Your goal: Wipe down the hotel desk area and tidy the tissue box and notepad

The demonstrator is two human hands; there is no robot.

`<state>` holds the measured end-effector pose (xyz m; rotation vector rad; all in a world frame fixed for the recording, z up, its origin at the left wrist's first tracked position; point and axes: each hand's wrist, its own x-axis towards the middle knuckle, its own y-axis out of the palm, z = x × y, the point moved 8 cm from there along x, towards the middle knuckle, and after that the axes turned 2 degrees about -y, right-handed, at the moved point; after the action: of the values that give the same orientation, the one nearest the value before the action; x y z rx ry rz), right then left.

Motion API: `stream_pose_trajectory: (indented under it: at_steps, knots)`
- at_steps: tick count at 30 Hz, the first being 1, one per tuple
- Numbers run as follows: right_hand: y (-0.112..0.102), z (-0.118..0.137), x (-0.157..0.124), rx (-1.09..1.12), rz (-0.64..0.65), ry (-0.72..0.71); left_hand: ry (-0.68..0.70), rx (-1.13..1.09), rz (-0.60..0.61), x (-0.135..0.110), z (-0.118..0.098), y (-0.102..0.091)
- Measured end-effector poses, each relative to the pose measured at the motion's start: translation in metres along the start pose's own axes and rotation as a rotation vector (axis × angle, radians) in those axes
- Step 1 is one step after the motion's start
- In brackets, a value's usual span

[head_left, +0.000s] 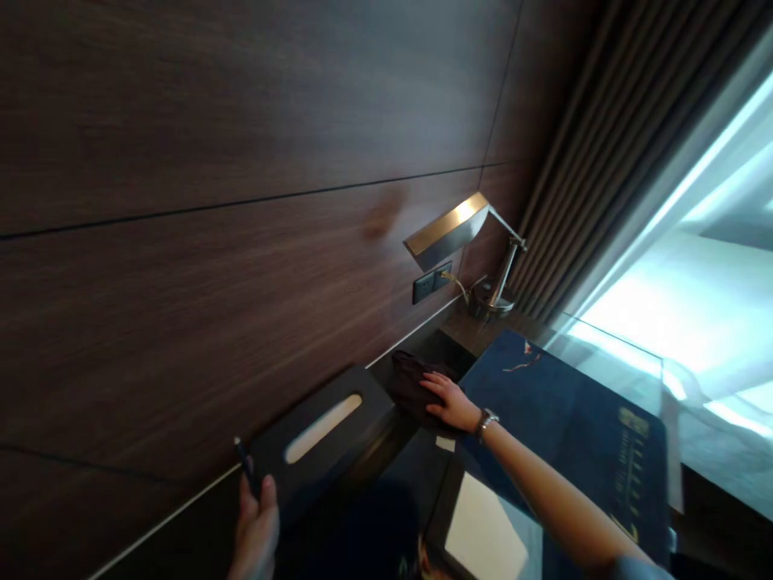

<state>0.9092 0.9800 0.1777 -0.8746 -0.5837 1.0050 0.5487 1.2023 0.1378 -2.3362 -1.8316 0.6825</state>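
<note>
My left hand [257, 528] grips the near corner of a dark tissue box [320, 431] with a pale oval slot, holding it tilted up off the desk by the wooden wall. A thin dark pen-like tip shows above the fingers. My right hand [447, 400], a watch on its wrist, presses flat on a dark brown cloth [411, 383] lying on the desk surface close to the wall.
A brass desk lamp [465, 242] stands at the far end by a wall socket [431, 282]. A dark blue desk mat [573, 419] with gold print lies to the right. Curtains and a bright window fill the right side. A pale sheet [483, 532] lies near me.
</note>
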Motion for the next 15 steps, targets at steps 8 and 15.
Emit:
stream_pose_trajectory:
  at_steps: [8,15]
  knots:
    - [-0.064,-0.039,-0.105,0.084,-0.339,0.071,-0.016,0.025,0.060,-0.027,-0.058,0.092]
    - [-0.029,0.096,-0.004,-0.052,-0.037,-0.236,0.114,0.125,-0.042,-0.035,-0.079,0.055]
